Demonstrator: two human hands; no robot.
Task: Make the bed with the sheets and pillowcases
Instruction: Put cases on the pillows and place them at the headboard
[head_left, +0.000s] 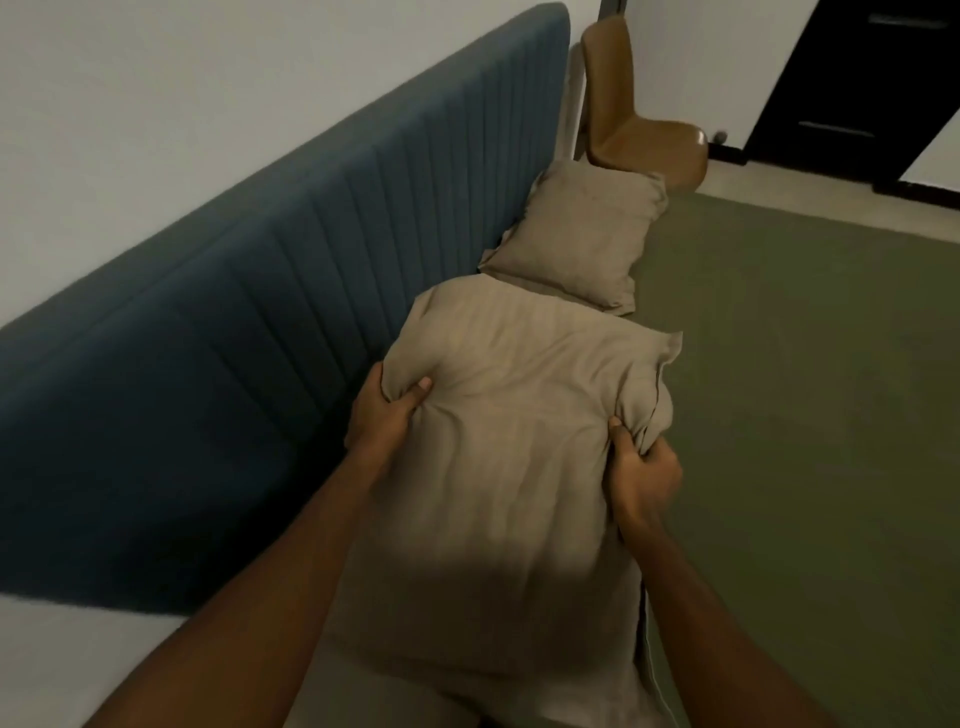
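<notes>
Pillow (509, 467) held: left grip (384, 421), right grip (644, 478) both curled tight on its side edges. Advice: lower evenly toward headboard (260, 338) left of grips, abutting second pillow (576, 234) beyond.

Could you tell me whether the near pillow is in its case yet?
In, apparently: tan fabric covers the pillow to its far corners; its near end is unclear.

The pillow (509, 467) you held was matt beige cloth, softly creased; the far pillow (576, 234) looked the same. Your sheet (805, 389) was smooth matt olive cloth, the headboard (234, 338) matt blue ribbed fabric, the chair (639, 140) smooth tan with a slight sheen.
</notes>
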